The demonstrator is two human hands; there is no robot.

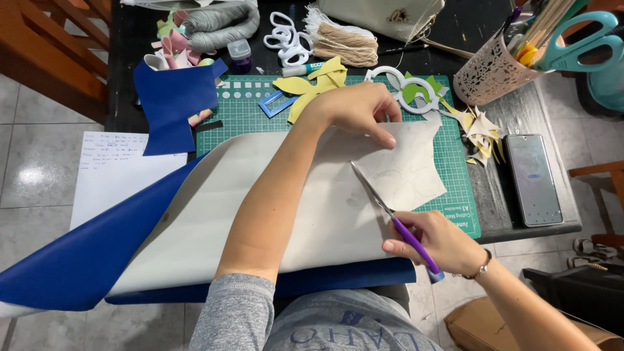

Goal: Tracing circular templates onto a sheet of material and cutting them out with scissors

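A large sheet of material (214,221), grey on its upturned back and blue on the other face, lies across the green cutting mat (244,120) and hangs over the table's near edge. My right hand (439,244) grips purple-handled scissors (390,211) whose blades cut into the sheet along faint pencil outlines. My left hand (357,110) reaches across and presses its fingertips on the sheet just above the cut, holding down the partly cut flap (413,169).
A blue cut-off piece (172,104), yellow foam shapes (312,84), green and white scraps (416,91), twine (344,42), a pen cup with teal scissors (500,65) and a phone (533,179) crowd the black table. A written paper (114,172) overhangs at left.
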